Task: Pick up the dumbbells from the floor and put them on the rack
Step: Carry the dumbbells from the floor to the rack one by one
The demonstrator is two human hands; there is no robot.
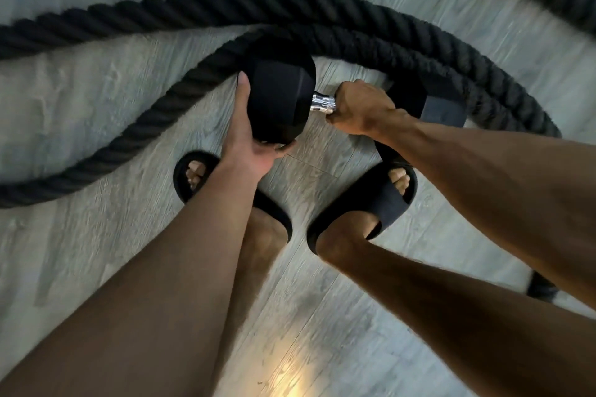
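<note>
There is one dumbbell (280, 100) in view, in the middle of the frame, with two black hexagonal heads and one short chrome handle (322, 104) between them. Two hands hold it. The left hand (250, 135) cups the left head from the side and from below, with fingertips curled round its lower edge. The right hand (361, 106) is closed as a fist around the handle, so only a small shiny part of the handle shows, and the right head (433, 105) is partly hidden behind this hand. The dumbbell lies across in front of a thick black rope (193, 10) (whether it rests on the floor or is already lifted, I cannot tell). The rope shows as two strands that both come from the left edge, meet above the dumbbell and curve side by side toward the right, and one more blurred strand crosses the upper right corner; if all belong to one rope is not clear. One rope end (543, 292) shows at the right edge, under the right forearm. Below the dumbbell stand two feet in two black slippers, the left slipper (183, 171) left of centre and the right slipper (380, 200) right of centre. The floor (80, 90) is of grey planks with a wood grain, and one warm patch of light (290, 377) lies on it at the bottom centre.
</note>
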